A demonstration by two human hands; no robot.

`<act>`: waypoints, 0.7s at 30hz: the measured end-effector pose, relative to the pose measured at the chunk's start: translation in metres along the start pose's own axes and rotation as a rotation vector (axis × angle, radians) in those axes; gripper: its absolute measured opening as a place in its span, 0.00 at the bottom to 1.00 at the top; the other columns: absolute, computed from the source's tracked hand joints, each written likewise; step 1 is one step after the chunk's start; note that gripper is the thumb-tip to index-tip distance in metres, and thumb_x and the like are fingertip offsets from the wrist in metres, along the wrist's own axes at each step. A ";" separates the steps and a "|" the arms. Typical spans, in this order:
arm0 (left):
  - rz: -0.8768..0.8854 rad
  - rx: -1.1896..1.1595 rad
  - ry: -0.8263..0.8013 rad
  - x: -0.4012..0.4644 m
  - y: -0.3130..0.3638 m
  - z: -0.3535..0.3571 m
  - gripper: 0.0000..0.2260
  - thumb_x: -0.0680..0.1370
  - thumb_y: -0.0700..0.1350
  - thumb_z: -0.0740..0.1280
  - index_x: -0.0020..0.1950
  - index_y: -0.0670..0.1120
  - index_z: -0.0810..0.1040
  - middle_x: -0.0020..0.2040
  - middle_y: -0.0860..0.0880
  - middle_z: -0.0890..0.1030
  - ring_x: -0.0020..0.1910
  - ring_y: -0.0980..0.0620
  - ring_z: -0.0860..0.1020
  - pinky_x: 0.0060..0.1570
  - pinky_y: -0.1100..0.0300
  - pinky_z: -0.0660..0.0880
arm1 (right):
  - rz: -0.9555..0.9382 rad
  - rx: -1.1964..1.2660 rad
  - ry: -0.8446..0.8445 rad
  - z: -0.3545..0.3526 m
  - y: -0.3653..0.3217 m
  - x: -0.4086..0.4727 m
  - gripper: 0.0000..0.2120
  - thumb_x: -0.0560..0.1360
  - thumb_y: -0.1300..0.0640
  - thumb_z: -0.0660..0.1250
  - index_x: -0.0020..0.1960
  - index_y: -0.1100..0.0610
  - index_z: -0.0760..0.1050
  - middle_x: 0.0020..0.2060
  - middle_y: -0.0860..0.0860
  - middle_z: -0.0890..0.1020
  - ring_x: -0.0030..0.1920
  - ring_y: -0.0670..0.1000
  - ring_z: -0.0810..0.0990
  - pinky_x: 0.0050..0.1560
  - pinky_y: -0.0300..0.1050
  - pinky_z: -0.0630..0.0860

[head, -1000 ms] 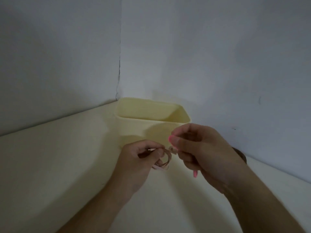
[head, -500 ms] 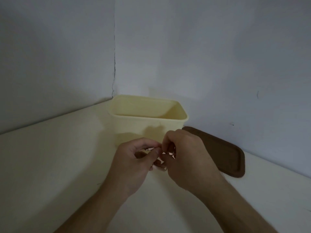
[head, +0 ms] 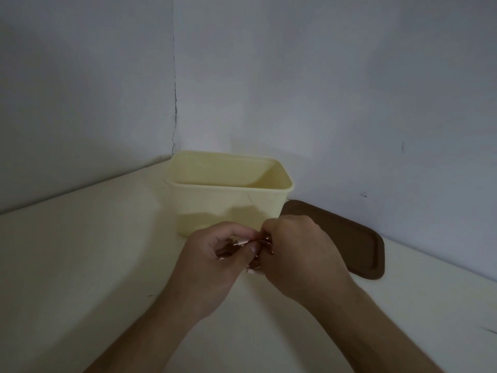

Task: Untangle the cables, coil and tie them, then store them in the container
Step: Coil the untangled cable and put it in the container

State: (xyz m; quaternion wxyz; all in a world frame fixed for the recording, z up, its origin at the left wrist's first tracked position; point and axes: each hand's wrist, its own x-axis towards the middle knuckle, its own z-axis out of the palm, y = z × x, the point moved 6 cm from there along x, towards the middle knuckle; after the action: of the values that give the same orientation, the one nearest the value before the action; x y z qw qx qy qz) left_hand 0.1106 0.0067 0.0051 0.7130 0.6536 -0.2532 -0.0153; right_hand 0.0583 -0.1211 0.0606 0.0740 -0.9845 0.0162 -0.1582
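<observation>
Two plain grey walls [head: 336,84] meet in a corner above a pale cream tabletop [head: 80,265]. An open, pale yellow rectangular plastic container [head: 228,200] stands in that corner, with a flat brown lid [head: 357,246] just beside it. In front, the left hand [head: 212,265] and right hand [head: 298,254] both pinch a small coiled pinkish cable [head: 254,267].

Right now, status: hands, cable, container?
Left hand and right hand both pinch the small coiled cable, off the table. Yellow container open, directly behind hands; contents not visible. Brown lid flat at its right. Path unobstructed.
</observation>
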 end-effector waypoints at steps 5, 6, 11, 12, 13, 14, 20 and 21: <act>-0.029 -0.031 0.038 0.001 -0.003 -0.002 0.10 0.78 0.31 0.71 0.47 0.44 0.88 0.42 0.43 0.88 0.41 0.44 0.87 0.43 0.53 0.83 | 0.005 0.178 0.090 0.001 0.002 0.000 0.07 0.76 0.51 0.72 0.51 0.49 0.75 0.40 0.45 0.82 0.42 0.50 0.81 0.40 0.53 0.81; -0.029 -0.039 0.046 0.001 -0.004 -0.003 0.08 0.78 0.31 0.72 0.48 0.43 0.87 0.42 0.43 0.88 0.40 0.44 0.87 0.43 0.53 0.83 | 0.003 0.207 0.102 0.002 0.003 0.001 0.07 0.75 0.52 0.72 0.48 0.49 0.74 0.39 0.45 0.81 0.41 0.49 0.80 0.39 0.54 0.80; -0.025 -0.020 0.030 0.002 -0.001 -0.003 0.07 0.79 0.35 0.72 0.48 0.45 0.88 0.42 0.44 0.88 0.41 0.45 0.86 0.44 0.56 0.82 | -0.037 0.239 0.139 0.005 0.003 0.002 0.08 0.75 0.56 0.72 0.44 0.52 0.72 0.38 0.46 0.78 0.39 0.49 0.77 0.36 0.54 0.78; -0.037 -0.027 0.023 0.001 0.000 -0.003 0.06 0.80 0.36 0.71 0.48 0.45 0.88 0.41 0.44 0.87 0.40 0.45 0.85 0.44 0.55 0.81 | -0.055 0.245 0.143 0.005 0.002 0.002 0.08 0.75 0.56 0.71 0.44 0.52 0.72 0.38 0.47 0.77 0.38 0.49 0.76 0.35 0.54 0.78; -0.052 -0.039 0.019 0.001 0.000 -0.002 0.06 0.81 0.38 0.71 0.47 0.44 0.87 0.40 0.43 0.87 0.39 0.46 0.83 0.44 0.54 0.79 | -0.075 0.250 0.149 0.005 0.001 0.001 0.08 0.75 0.57 0.71 0.44 0.52 0.71 0.38 0.47 0.77 0.37 0.49 0.76 0.34 0.53 0.77; -0.069 -0.046 0.021 0.000 0.000 -0.003 0.06 0.81 0.38 0.70 0.47 0.43 0.87 0.39 0.42 0.86 0.38 0.46 0.82 0.43 0.52 0.78 | -0.095 0.249 0.158 0.005 -0.001 0.001 0.09 0.75 0.58 0.71 0.44 0.53 0.71 0.38 0.47 0.76 0.36 0.50 0.75 0.33 0.53 0.76; -0.220 -0.105 0.008 0.000 -0.009 -0.001 0.07 0.81 0.44 0.71 0.49 0.39 0.83 0.39 0.42 0.86 0.38 0.47 0.83 0.51 0.45 0.80 | -0.145 0.221 0.202 0.009 -0.005 0.000 0.12 0.74 0.61 0.71 0.43 0.52 0.67 0.37 0.47 0.74 0.33 0.51 0.74 0.28 0.55 0.73; -0.234 -0.131 0.007 0.000 -0.010 -0.001 0.08 0.81 0.44 0.71 0.50 0.38 0.83 0.40 0.41 0.86 0.39 0.47 0.84 0.52 0.44 0.81 | -0.146 0.227 0.209 0.009 -0.004 0.000 0.12 0.74 0.62 0.71 0.43 0.52 0.67 0.37 0.47 0.74 0.33 0.51 0.73 0.28 0.54 0.73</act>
State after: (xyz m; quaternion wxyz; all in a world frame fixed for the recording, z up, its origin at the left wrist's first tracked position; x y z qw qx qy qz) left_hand 0.1136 0.0060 -0.0044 0.7484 0.6309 -0.1712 -0.1123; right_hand 0.0612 -0.1160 0.0531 0.1710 -0.9465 -0.0659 -0.2655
